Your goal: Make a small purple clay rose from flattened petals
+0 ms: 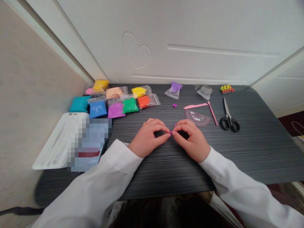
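Note:
Between my fingertips, over the middle of the dark table (166,171), is a tiny piece of purple clay (171,133). My left hand (152,136) pinches it from one side with thumb and forefinger. From the other side my right hand (191,137) pinches it the same way, so the fingertips of both hands nearly meet. A small purple clay shape (174,105) lies on the table beyond my hands. Another bit of purple shows just behind the right fingertips, mostly hidden. Close to my right hand lies a clear protractor (198,117) with small white bits on it.
Bags of coloured clay, such as blue (98,109) and green (130,105), lie at the back left. A white tray (59,139) sits at left. Right of my hands are a pink knife tool (195,106), a thin pink stick (212,114) and black-handled scissors (229,118).

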### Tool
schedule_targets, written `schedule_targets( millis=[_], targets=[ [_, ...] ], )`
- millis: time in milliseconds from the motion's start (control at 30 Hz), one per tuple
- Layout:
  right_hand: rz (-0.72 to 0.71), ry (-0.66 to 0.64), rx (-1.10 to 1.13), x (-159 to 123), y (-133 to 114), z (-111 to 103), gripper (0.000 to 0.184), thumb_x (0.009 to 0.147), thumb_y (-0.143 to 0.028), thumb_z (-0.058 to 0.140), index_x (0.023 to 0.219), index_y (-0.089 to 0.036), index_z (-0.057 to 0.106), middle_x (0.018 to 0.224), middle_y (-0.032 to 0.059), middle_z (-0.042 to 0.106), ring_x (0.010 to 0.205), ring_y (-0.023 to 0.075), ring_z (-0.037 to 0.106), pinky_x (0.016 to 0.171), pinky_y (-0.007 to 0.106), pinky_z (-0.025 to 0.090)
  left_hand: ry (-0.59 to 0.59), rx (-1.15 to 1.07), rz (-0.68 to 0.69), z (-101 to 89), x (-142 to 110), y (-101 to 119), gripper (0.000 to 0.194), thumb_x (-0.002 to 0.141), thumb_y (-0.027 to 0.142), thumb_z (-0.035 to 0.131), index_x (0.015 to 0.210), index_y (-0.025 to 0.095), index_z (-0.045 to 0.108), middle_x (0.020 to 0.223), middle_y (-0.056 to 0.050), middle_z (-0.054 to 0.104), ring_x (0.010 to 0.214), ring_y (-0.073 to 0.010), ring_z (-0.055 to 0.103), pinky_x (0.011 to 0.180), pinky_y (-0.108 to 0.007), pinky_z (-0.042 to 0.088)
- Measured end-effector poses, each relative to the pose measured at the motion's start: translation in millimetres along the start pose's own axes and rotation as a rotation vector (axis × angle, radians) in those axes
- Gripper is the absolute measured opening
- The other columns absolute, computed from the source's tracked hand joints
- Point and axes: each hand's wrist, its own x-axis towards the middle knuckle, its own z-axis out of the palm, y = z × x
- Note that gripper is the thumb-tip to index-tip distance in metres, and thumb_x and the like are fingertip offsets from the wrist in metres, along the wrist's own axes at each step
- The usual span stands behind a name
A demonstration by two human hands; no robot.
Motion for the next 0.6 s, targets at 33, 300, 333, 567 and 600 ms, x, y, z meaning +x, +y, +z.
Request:
schedule_targets(
  millis=[33,300,333,567,600],
  targets=[
    [0.001,-0.001,0.001,-0.1,-0.3,0.0,0.006,0.074,-0.023,0.051,0.075,-0.021,0.057,0.085,0.0024,0.053,0.087,0.0153,0.049,0.081,0.033,0.036,-0.001,0.0,0.0,0.1,0.0,0.0,0.013,0.073,0.03,0.052,0.077,0.022,0.061,0.083,0.0,0.056,0.085,-0.0144,0.047,0.082,-0.029,0.036],
    [0.006,-0.003,0.012,-0.5,-0.8,0.2,0.009,0.073,-0.025,0.053,0.079,-0.022,0.059,0.086,0.0017,0.053,0.088,0.0155,0.049,0.082,0.034,0.035,0.003,0.056,0.001,-0.1,-0.3,0.3,0.015,0.074,0.031,0.05,0.077,0.022,0.062,0.082,0.0,0.057,0.086,-0.0146,0.047,0.082,-0.03,0.035],
    [0.004,-0.002,0.01,-0.4,-0.6,0.0,0.009,0.073,-0.024,0.053,0.079,-0.022,0.059,0.086,0.0017,0.053,0.088,0.0155,0.049,0.082,0.034,0.035,0.002,0.061,-0.003,-0.1,-0.4,0.2,0.015,0.074,0.032,0.05,0.077,0.022,0.062,0.082,0.0,0.057,0.085,-0.0147,0.047,0.082,-0.031,0.034],
    [-0.005,0.006,0.029,0.8,1.7,-1.2,0.008,0.074,-0.025,0.051,0.076,-0.021,0.059,0.087,0.0022,0.053,0.087,0.0157,0.049,0.081,0.035,0.035,0.015,0.059,-0.003,-2.3,0.1,-2.5,0.015,0.073,0.032,0.052,0.077,0.022,0.063,0.082,0.0,0.057,0.085,-0.0151,0.047,0.081,-0.032,0.035],
    [-0.008,0.009,0.038,1.0,1.9,-1.5,0.009,0.075,-0.025,0.051,0.076,-0.021,0.058,0.087,0.0024,0.053,0.087,0.0157,0.049,0.082,0.035,0.035,0.025,0.052,-0.004,-2.6,0.3,-3.0,0.016,0.073,0.032,0.051,0.077,0.022,0.063,0.082,0.0,0.057,0.085,-0.0152,0.047,0.081,-0.032,0.035]
  ],
)
